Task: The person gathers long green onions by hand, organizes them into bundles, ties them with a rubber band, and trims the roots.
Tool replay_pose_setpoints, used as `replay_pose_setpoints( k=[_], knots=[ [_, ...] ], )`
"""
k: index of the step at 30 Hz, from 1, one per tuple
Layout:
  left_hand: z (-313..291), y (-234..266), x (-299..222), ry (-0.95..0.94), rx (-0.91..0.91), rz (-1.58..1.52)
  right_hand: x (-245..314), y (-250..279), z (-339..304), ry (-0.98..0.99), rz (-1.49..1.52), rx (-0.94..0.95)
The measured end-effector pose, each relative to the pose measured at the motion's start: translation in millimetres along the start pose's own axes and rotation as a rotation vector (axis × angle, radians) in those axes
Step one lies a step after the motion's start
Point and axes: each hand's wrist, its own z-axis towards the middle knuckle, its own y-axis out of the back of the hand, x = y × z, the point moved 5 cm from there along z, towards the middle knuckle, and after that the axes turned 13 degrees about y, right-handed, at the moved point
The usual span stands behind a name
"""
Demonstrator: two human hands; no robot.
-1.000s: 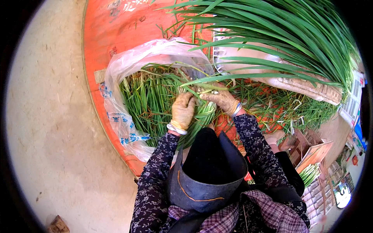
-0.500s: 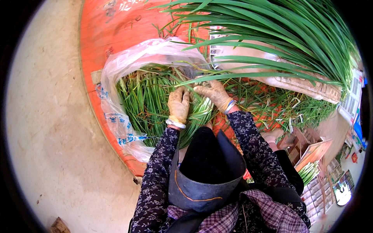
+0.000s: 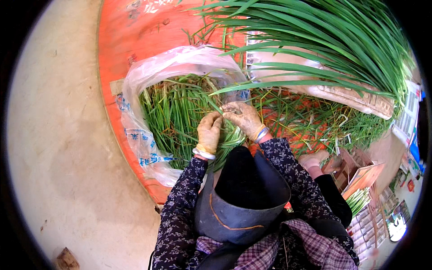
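Long green blades that look like garlic chives [image 3: 173, 110] fill an open clear plastic bag [image 3: 132, 96] in front of me. Over the bag's right side, my left hand [image 3: 209, 133] and my right hand [image 3: 244, 118] meet, both in dirty pale gloves. My right fingers are closed on a green leaf [image 3: 217, 108] at their tips. My left fingers curl closed against the same spot; what lies inside them is mostly hidden. Pale stem ends [image 3: 234, 134] show in the bag below my hands.
A large bundle of long chives [image 3: 310, 40] lies over a pale, worn block [image 3: 355, 96] at the upper right. Loose trimmings [image 3: 310, 119] cover the orange board [image 3: 130, 40] beside the bag. A dark stiff sleeve-like piece [image 3: 245, 216] sits at my lap.
My hands have come closer together, with the right fingers drawn down and in toward the left ones. The view has shifted slightly, so the bag sits a little further right.
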Motion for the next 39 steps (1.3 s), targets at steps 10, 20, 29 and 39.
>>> replay_pose_setpoints(
  k=[10,20,29,39],
  knots=[
    [-55,78,96,-0.091,0.039,0.306,136,18,-17,0.34,-0.004,-0.041],
    [-183,152,-91,0.09,0.338,-0.801,376,36,-70,0.841,-0.305,-0.198],
    [-215,127,-61,0.165,0.86,-1.825,283,-160,-178,1.111,-0.919,0.24],
    [-179,52,51,0.368,0.754,-1.703,155,-46,-123,0.07,-0.61,-0.083]
  ],
)
